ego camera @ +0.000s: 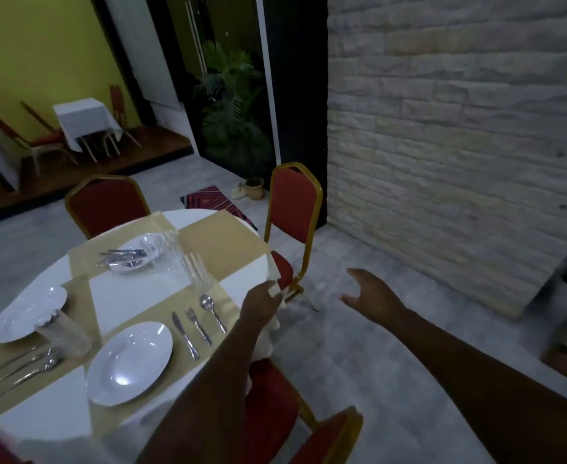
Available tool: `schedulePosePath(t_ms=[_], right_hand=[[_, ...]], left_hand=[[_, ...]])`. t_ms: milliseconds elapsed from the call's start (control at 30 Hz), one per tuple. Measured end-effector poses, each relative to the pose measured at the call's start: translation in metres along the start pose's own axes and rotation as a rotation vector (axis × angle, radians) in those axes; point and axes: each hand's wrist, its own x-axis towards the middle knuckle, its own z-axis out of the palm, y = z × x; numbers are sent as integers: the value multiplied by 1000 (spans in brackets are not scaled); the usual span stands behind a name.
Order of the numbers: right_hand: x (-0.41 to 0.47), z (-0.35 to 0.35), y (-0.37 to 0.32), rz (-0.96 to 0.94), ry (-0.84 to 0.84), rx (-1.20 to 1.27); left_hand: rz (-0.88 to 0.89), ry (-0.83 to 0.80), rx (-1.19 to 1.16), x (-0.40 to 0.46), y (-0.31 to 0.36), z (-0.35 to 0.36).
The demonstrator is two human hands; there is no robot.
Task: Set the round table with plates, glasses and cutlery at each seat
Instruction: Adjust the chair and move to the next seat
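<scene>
The left hand [264,301] pinches the white tablecloth [268,343] at the tabletop [134,289] edge, fingers curled round the fabric. The right hand [370,296] hovers apart over the floor, fingers spread and holding nothing. Nearest, a plate [129,361] lies beside a knife [185,334], fork [197,324] and spoon [212,311], with a glass [196,271] just beyond them.

On the round white-clothed table [134,289], a white ceramic plate [129,361] lies at the near edge; steel knife [185,334], fork [198,326] and spoon [212,311] lie parallel on its right (clear ribbed glass [196,271] upright beyond).
</scene>
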Motion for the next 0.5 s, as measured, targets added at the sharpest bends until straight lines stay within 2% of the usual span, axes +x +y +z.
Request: schedulePosePath(t_ms=[233,500], right_hand=[[97,-24,55,-73,-82,-6],[198,-70,100,-87,-129,47]], left_hand=[[-90,-56,-30,84,41,50],[-175,-73,-6,164,96,64]])
